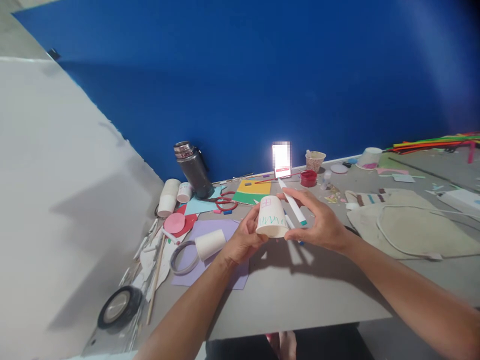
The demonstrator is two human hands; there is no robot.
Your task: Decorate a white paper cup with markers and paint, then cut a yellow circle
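My left hand (245, 235) is closed around the left side of a white paper cup (273, 216), which is held upside down above the table. Green grass-like strokes run round the cup near its rim, and a pink window shape is drawn higher up. My right hand (318, 217) grips a white marker (292, 202) with a green end, between thumb and fingers. That hand's thumb and fingers are also at the cup's right side. Behind them lies another pen with blue parts, mostly hidden.
Left of my hands, another paper cup (210, 245) and a tape ring (184, 258) lie on purple paper (228, 277). Red-handled scissors (226, 201) and a dark flask (195, 172) are farther back. On the right lies a cloth bag (412, 230). A blue partition (240, 90) stands behind.
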